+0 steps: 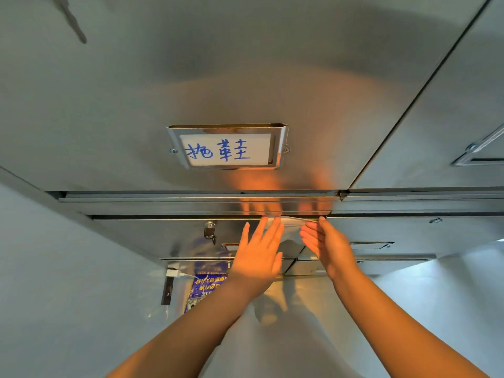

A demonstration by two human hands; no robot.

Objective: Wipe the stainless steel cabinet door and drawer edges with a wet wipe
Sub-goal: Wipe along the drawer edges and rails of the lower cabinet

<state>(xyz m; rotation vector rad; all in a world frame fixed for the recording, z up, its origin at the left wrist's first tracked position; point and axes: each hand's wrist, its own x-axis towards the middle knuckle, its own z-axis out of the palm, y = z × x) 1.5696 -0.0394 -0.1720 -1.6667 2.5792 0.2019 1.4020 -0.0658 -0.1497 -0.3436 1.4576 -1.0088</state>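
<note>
Our left hand [259, 255] and right hand [327, 246], fingers straight, press the wet wipe [291, 221] against the drawer edge [163, 217], mid-frame.

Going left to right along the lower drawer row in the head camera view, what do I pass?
white charger plug → padlock → left hand → wet wipe → right hand → recessed slot on the right-hand drawer

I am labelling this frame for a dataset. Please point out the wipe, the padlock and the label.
wipe [293, 220], head view, on the middle of the stretched sheet.
padlock [209, 232], head view, on its dark body.
label [227, 150], head view, on the white card with blue writing.
</note>
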